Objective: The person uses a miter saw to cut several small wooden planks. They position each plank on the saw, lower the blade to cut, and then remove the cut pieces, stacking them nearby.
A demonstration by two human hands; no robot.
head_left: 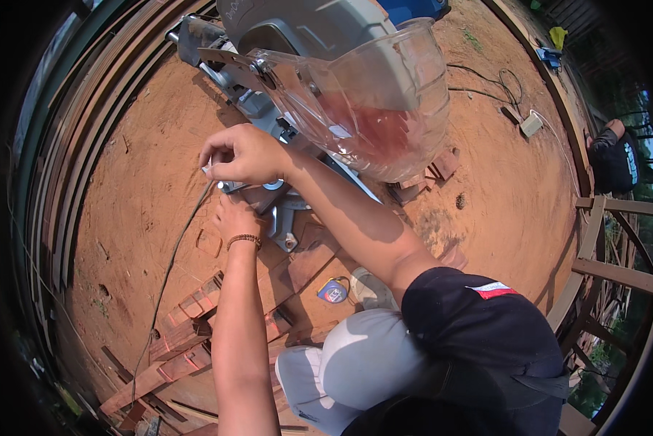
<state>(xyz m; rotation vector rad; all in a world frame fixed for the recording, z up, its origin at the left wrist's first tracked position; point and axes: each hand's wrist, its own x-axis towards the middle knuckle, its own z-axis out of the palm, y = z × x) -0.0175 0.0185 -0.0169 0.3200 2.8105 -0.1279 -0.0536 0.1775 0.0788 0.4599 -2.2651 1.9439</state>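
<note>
In front of me stands a mitre saw with a grey housing and a clear plastic blade guard. My right hand reaches across to the saw's left side. Its thumb and fingers are pinched together over a small pale thing that I cannot make out, just above a shiny metal fitting. Below it my left hand, with a beaded bracelet at the wrist, is closed around the end of a dark piece of wood at the saw's base. Its fingertips are partly hidden.
A blue tape measure lies by my knee. Cut reddish wood pieces are scattered at the lower left, near a dark cable. Long boards are stacked along the left. Another person is at the far right.
</note>
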